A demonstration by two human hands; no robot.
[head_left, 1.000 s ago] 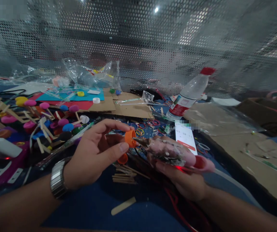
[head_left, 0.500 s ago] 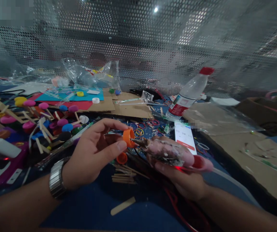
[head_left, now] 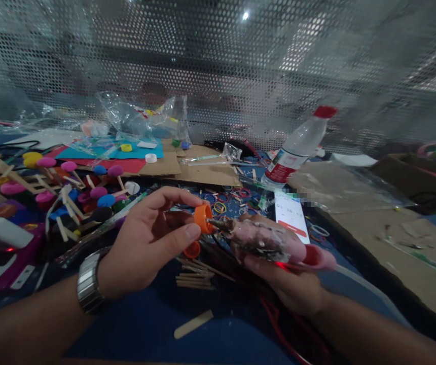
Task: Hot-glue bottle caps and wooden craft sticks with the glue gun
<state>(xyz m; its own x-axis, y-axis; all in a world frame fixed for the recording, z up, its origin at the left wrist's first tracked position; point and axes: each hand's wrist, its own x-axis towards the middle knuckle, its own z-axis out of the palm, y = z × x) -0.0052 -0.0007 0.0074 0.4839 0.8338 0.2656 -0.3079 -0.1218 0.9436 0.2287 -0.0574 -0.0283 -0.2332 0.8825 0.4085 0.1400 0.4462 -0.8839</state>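
Observation:
My left hand point(head_left: 149, 238), with a metal watch on the wrist, pinches an orange bottle cap point(head_left: 202, 218) between thumb and fingers. My right hand point(head_left: 282, 279) grips a pink glue gun point(head_left: 267, 241) smeared with dried glue, and its nozzle touches the cap. A second orange cap point(head_left: 192, 249) lies on the blue table just below. Thin wooden sticks point(head_left: 195, 276) lie beneath my hands, and a flat wooden stick point(head_left: 193, 323) rests nearer to me.
Sticks with coloured caps point(head_left: 69, 187) are piled at the left. Cardboard sheets point(head_left: 203, 170), plastic bags point(head_left: 145, 119) and a red-capped water bottle point(head_left: 297, 147) stand behind. A phone point(head_left: 292, 215) and rubber bands point(head_left: 221, 205) lie mid-table. A perforated metal screen point(head_left: 218, 61) closes the back.
The orange cap and the glue gun's nozzle have shifted very slightly to the left. Both hands keep their grips.

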